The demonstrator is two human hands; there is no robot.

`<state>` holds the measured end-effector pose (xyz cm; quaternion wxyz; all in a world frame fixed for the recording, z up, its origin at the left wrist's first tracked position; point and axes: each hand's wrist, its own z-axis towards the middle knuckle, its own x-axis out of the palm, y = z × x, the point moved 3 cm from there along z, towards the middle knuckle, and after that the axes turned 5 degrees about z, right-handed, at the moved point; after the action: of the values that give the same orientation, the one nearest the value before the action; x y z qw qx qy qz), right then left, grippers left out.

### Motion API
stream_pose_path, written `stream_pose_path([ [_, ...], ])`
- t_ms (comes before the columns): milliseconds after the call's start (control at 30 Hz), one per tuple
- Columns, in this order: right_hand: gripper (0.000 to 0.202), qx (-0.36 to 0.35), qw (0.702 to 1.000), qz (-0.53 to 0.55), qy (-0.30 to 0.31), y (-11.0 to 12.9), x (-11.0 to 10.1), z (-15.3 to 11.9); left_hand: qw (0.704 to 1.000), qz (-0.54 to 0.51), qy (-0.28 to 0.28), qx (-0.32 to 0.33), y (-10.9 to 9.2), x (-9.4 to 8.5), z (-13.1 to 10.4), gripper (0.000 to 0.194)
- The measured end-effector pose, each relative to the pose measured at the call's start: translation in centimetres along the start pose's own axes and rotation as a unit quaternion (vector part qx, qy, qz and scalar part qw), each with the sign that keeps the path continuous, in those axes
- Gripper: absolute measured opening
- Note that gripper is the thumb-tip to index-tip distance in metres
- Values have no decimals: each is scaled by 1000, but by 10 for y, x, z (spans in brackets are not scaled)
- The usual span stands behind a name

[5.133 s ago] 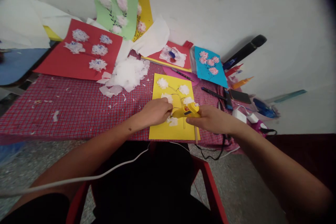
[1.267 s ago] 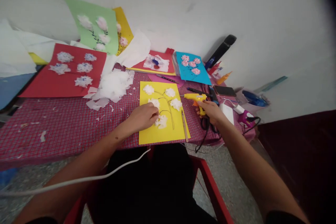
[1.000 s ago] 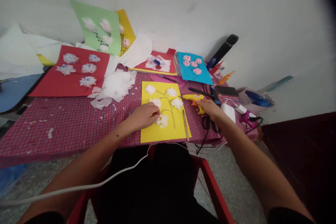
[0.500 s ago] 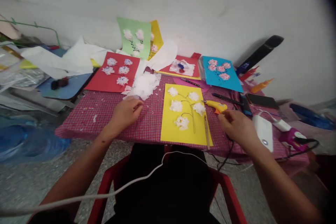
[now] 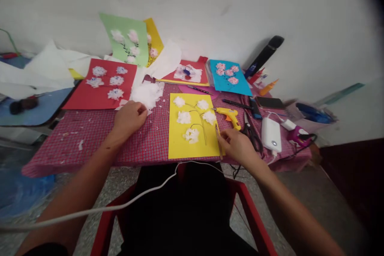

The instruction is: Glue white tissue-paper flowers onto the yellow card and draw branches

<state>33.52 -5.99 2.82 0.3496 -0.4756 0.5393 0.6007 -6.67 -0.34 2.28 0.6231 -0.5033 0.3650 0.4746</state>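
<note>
In the head view, a yellow sheet [image 5: 196, 151] lies in front of me, with several white tissue flowers [image 5: 183, 117] and pencil-drawn stems on it. My right hand [image 5: 238, 145] is at the sheet's right edge, thumb and fingertips closed on a pencil [image 5: 220, 150] that lies along that edge. Just beyond this hand rests a yellow glue gun [image 5: 227, 114], its nozzle towards the sheet. My left hand [image 5: 129, 119] rests on the checked cloth with curled fingers, beside a pile of white tissue [image 5: 148, 94]; whether anything is inside them is hidden.
Scissors [image 5: 252, 134], a white power bank [image 5: 271, 134] and a phone [image 5: 270, 103] are on the right. Finished flower cards, a red one [image 5: 78, 98], a green one [image 5: 120, 24] and a blue one [image 5: 220, 82], stand around the back. A white cable [image 5: 144, 194] crosses my lap.
My right hand has left the glue gun and moved down and left to the pencil. The glue gun's handle now shows, and the view has turned right. My left hand stays by the tissue.
</note>
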Motion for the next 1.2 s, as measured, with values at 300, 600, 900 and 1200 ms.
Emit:
stream_pose_path([
  [300, 21, 68, 989, -115, 60, 6, 13, 12, 880, -452, 12, -146, -19, 1, -41, 21],
  [600, 23, -35, 953, 274, -128, 7, -5, -17, 788, -585, 89, -169, -60, 22, -56, 33],
  [900, 15, -140, 868, 439, -182, 79, 28, -38, 783, -584, 164, -140, -101, 28, -75, 20],
  [1200, 24, -229, 866, 398, -198, 99, 29, -42, 767, -593, 195, -150, -108, 32, -77, 17],
])
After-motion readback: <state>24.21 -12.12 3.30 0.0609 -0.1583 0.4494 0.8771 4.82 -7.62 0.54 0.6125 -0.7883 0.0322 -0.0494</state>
